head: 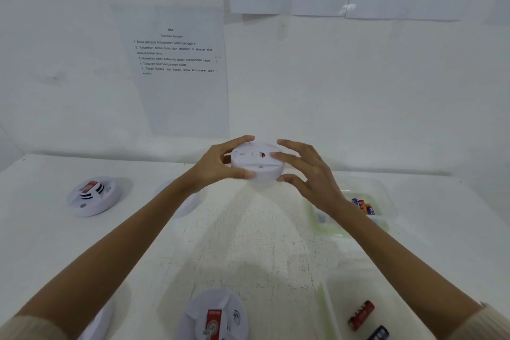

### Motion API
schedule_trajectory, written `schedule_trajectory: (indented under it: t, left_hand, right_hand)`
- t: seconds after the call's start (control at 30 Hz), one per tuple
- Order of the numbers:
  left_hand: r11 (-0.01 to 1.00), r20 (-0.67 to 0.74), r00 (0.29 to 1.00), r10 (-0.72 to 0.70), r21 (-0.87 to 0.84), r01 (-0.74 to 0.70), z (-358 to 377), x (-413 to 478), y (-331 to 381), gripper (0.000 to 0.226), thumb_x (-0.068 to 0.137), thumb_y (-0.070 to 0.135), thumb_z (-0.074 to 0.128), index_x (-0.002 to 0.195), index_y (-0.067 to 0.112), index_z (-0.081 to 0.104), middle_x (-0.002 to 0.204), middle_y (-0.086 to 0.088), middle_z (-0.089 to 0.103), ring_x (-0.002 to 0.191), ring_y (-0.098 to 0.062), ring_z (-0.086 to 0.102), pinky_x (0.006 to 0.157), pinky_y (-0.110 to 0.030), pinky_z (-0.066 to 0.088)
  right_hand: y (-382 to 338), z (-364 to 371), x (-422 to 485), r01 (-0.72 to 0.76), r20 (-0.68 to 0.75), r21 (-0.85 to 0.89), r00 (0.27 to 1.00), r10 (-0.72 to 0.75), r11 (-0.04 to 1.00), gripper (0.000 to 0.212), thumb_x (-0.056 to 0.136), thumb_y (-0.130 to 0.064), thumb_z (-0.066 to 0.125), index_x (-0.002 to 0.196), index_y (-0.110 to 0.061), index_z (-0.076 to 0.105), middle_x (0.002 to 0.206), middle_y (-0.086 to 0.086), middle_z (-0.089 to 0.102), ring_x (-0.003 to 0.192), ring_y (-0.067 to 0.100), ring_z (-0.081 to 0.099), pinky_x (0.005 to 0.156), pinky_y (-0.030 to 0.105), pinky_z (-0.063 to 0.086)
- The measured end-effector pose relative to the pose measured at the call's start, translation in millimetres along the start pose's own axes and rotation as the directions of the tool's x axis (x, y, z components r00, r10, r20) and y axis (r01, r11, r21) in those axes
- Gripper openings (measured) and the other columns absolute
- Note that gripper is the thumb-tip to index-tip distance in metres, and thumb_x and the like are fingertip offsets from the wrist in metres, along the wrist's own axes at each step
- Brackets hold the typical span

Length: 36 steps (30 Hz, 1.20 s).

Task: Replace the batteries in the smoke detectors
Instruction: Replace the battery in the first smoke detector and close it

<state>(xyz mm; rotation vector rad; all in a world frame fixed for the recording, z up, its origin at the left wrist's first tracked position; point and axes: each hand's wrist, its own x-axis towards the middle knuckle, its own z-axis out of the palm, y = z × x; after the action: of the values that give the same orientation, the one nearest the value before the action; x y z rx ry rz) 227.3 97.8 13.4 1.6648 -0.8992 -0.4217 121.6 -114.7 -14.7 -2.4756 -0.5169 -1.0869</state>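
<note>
the left hand [220, 164] and the right hand [307, 174] hold a round white smoke detector [255, 167] up in the air, over the white table [262, 243]. the left hand grips its left side, with the thumb under the edge and the fingers curled over the top. the right hand has its fingers spread and bent, and its fingertips and thumb pinch the right side. the flat back of the smoke detector faces the camera, and a little red bit shows in a slot there.

far to the left of the smoke detector and lower down, a second detector [92, 196] lies on the table with a red sticker on top. straight below the smoke detector, at the near edge of the picture, lies a third detector [215, 317], also with a red sticker. below and to the right of the smoke detector, partly behind the right arm, sits a clear tray [383, 193] with some batteries [364, 205] in it, orange and blue. further below on the right is another tray [342, 292] with a red battery [361, 315] and a dark battery [379, 333], which lie apart. above and to the left of the smoke detector, a paper [179, 77] with printed lines hangs on the wall.
</note>
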Motion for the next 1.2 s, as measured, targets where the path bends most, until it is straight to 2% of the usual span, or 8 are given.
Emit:
schedule_trajectory:
  t: [0.1, 0.17, 0.3, 0.37, 0.63, 0.83, 1.03, 1.2]
  left_hand:
    - [0.986, 0.011, 0.991, -0.132, -0.101, 0.133, 4.7, 4.0, 8.3, 0.046, 0.081, 0.053, 0.06, 0.12, 0.031, 0.052, 0.117, 0.001, 0.061, 0.109, -0.012, 0.06, 0.084, -0.024, 0.054]
    - [0.969, 0.042, 0.976, -0.216, -0.114, 0.219, 6.9, 5.8, 12.5, 0.048, 0.081, 0.059, 0.035, 0.114, 0.03, 0.054, 0.114, 0.0, 0.064, 0.11, -0.015, 0.06, 0.088, -0.03, 0.053]
    - [0.944, 0.057, 0.966, -0.254, -0.201, 0.26, 10.0, 4.7, 16.1, 0.044, 0.088, 0.052, 0.036, 0.107, 0.022, 0.062, 0.103, -0.002, 0.07, 0.093, -0.019, 0.069, 0.072, -0.032, 0.058]
    - [0.935, 0.034, 0.96, -0.277, -0.22, 0.278, 11.4, 1.8, 14.0, 0.037, 0.096, 0.042, 0.037, 0.107, 0.018, 0.063, 0.102, -0.004, 0.07, 0.086, -0.021, 0.07, 0.066, -0.032, 0.058]
    - [0.89, -0.001, 0.925, -0.381, -0.27, 0.366, 20.7, -3.2, 2.0, 0.024, 0.089, 0.027, 0.059, 0.111, 0.016, 0.06, 0.101, -0.002, 0.069, 0.077, -0.019, 0.071, 0.063, -0.026, 0.058]
    - [0.9, -0.183, 0.907, -0.38, -0.299, 0.317, 10.0, 8.3, 2.2, 0.019, 0.085, 0.028, 0.064, 0.099, 0.016, 0.065, 0.093, 0.0, 0.069, 0.084, -0.017, 0.065, 0.069, -0.022, 0.053]
    - [0.959, -0.158, 0.947, -0.28, -0.084, 0.269, 10.6, 19.5, 17.7, 0.023, 0.082, 0.025, 0.068, 0.1, 0.012, 0.068, 0.094, 0.001, 0.068, 0.083, -0.015, 0.064, 0.058, -0.016, 0.053]
    - [0.958, -0.221, 0.932, -0.287, -0.087, 0.274, 17.5, 20.6, 18.9, 0.042, 0.082, 0.038, 0.064, 0.12, 0.023, 0.057, 0.118, -0.002, 0.063, 0.096, -0.016, 0.062, 0.075, -0.026, 0.052]
  right_hand:
    - [-11.0, 2.1, 8.9, -0.18, -0.007, 0.193, 0.983, 0.185, 0.965, 0.037, 0.091, -0.031, 0.051, 0.117, -0.007, 0.059, 0.117, 0.0, 0.059, 0.11, 0.015, 0.054, 0.092, 0.02, 0.044]
    - [-19.0, 3.0, 17.6, -0.362, 0.013, 0.328, 0.925, 0.379, 0.872, 0.033, 0.093, -0.027, 0.049, 0.113, -0.003, 0.06, 0.103, 0.002, 0.062, 0.095, 0.018, 0.06, 0.082, 0.017, 0.048]
    - [-23.1, 1.6, 30.5, -0.687, 0.267, 0.539, 0.688, 0.675, 0.487, 0.028, 0.098, -0.022, 0.044, 0.105, -0.001, 0.062, 0.095, 0.017, 0.064, 0.081, 0.028, 0.063, 0.068, 0.03, 0.059]
    - [-22.8, -0.7, 30.6, -0.757, 0.397, 0.568, 0.595, 0.699, 0.322, 0.031, 0.097, -0.025, 0.046, 0.104, 0.0, 0.063, 0.095, 0.015, 0.065, 0.076, 0.023, 0.065, 0.066, 0.032, 0.059]
    - [-16.9, -3.8, 20.7, -0.839, 0.587, 0.541, 0.423, 0.69, 0.054, 0.028, 0.091, -0.024, 0.057, 0.118, -0.018, 0.055, 0.095, 0.008, 0.065, 0.075, 0.025, 0.066, 0.063, 0.036, 0.059]
    - [-10.8, -17.3, 14.4, -0.89, 0.704, 0.414, 0.446, 0.553, 0.191, 0.024, 0.084, -0.024, 0.066, 0.105, -0.014, 0.059, 0.101, 0.009, 0.069, 0.089, 0.018, 0.068, 0.077, 0.032, 0.057]
    - [-18.9, -17.1, 21.7, -0.827, 0.635, 0.462, 0.56, 0.533, 0.32, 0.034, 0.086, -0.023, 0.064, 0.117, -0.015, 0.056, 0.1, 0.01, 0.069, 0.081, 0.021, 0.068, 0.069, 0.029, 0.057]
    - [-22.0, -10.7, 18.2, -0.789, 0.568, 0.568, 0.583, 0.581, 0.235, 0.036, 0.082, -0.011, 0.068, 0.116, -0.012, 0.056, 0.099, 0.02, 0.066, 0.077, 0.025, 0.069, 0.066, 0.032, 0.058]
